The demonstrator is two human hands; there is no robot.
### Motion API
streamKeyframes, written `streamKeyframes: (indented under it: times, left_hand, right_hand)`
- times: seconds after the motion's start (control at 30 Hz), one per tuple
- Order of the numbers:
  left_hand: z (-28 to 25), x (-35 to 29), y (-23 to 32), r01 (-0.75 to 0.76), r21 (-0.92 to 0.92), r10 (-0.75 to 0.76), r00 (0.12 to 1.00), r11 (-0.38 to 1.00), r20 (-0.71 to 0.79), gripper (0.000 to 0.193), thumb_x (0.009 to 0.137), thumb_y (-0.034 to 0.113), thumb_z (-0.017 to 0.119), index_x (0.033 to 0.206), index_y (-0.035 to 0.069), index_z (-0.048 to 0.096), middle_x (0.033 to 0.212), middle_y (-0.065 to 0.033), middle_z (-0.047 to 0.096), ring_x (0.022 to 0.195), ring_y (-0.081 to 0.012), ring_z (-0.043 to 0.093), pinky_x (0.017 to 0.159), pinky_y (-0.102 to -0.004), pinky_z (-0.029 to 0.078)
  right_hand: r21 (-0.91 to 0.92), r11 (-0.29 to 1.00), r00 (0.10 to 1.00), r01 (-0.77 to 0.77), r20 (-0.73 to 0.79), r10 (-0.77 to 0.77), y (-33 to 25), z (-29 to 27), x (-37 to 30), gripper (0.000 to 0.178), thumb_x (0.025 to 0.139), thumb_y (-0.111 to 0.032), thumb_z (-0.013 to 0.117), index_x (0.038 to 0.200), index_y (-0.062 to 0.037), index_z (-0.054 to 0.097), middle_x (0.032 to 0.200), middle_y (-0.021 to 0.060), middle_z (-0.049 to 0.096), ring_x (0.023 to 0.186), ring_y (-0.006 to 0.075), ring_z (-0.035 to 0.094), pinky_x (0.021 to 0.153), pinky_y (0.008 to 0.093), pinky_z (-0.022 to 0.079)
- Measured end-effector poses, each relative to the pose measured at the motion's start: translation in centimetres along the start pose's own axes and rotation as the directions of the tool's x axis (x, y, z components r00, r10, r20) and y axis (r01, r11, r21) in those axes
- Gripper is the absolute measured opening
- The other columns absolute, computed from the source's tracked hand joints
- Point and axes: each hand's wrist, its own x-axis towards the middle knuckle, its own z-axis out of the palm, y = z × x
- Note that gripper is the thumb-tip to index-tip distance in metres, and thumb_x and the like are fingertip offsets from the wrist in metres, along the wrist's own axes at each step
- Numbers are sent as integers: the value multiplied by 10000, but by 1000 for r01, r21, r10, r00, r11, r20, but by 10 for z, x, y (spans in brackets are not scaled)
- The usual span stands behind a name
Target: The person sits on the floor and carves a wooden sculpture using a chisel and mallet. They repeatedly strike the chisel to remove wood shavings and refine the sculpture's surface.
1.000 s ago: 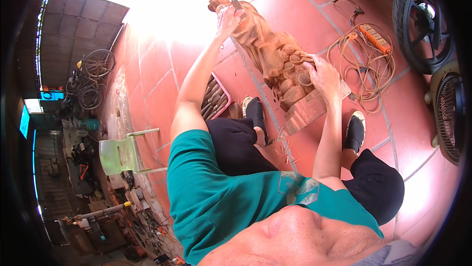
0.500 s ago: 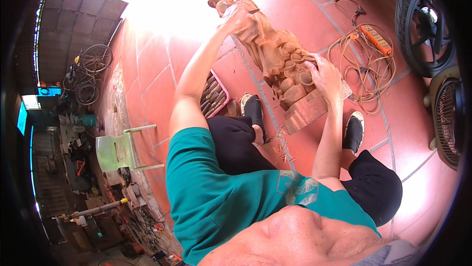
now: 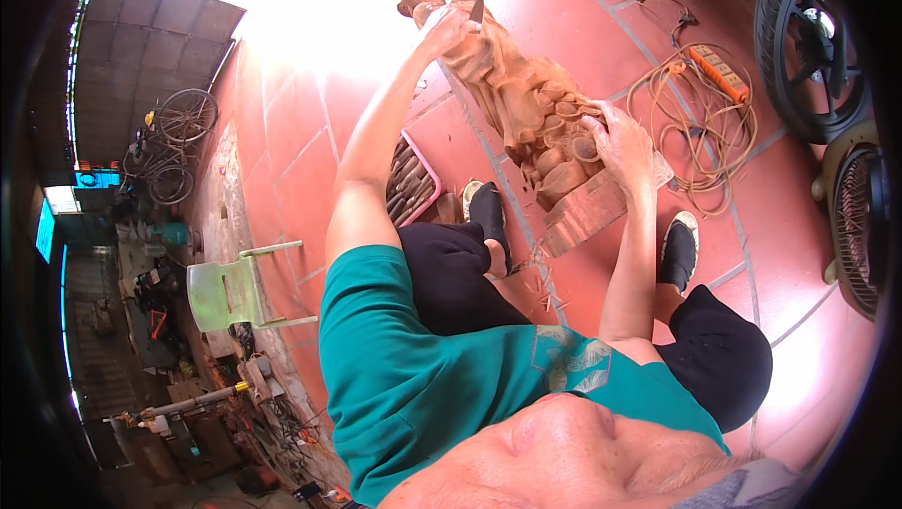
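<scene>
A reddish-brown wooden carving (image 3: 526, 86) with a knobbly, figured surface lies slantwise on the tiles in front of me. Its squared base (image 3: 583, 219) is nearest to me. Up by its far, narrow end, my left hand (image 3: 445, 31) is closed on a small flat dark piece (image 3: 477, 11) that sticks up past the fingers; glare washes out this hand, and the piece's exact kind cannot be made out. My right hand (image 3: 624, 148) grips the carving's right side just above the base, fingers bent over the carved bumps.
A pink tray of chisel-like tools (image 3: 410, 180) stands left of the carving. Wood shavings (image 3: 548, 300) lie near my feet. To the right are an orange power strip (image 3: 720, 74) with a coiled cord, a wheel (image 3: 810, 48) and a fan (image 3: 853, 218). A green chair (image 3: 225, 295) stands left.
My left hand has shifted slightly and turned, so the dark piece now stands up broader instead of lying edge-on. The right hand and the carving stay in place.
</scene>
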Motion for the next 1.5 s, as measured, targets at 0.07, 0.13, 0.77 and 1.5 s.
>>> streamKeyframes:
  times: [0.07,0.13,0.77,1.5]
  left_hand:
    - [10,-4,-8,-59,42,63,995,997,-82,319,903,258,560,902,-49,645,876,-198,601,826,-308,583,796,-425,470]
    - [10,-10,-9,-156,-78,144,978,985,-149,329,888,266,574,926,-52,650,901,-192,621,881,-312,604,816,-430,474]
    - [0,-27,28,-84,147,122,955,985,-270,254,933,200,583,984,-45,628,889,-128,647,863,-249,604,835,-399,485]
    - [-5,-67,28,178,-188,-211,961,966,-176,302,937,297,601,1017,38,733,953,-164,699,923,-266,674,835,-373,503]
  right_hand:
    - [16,1000,1000,-6,8,6,0,0,0,332,945,-323,587,1209,-125,627,1056,135,697,966,357,661,813,482,506]
    - [27,1000,1000,-15,8,14,2,0,1,329,944,-321,588,1209,-130,628,1057,132,700,965,356,662,812,480,507]
    - [0,1000,1000,-16,6,16,5,-2,1,340,946,-327,581,1204,-109,623,1074,138,694,987,363,652,814,484,501]
    - [10,999,999,-43,17,43,0,-6,1,342,942,-327,598,1217,-127,635,1083,124,705,1002,342,661,825,451,508]
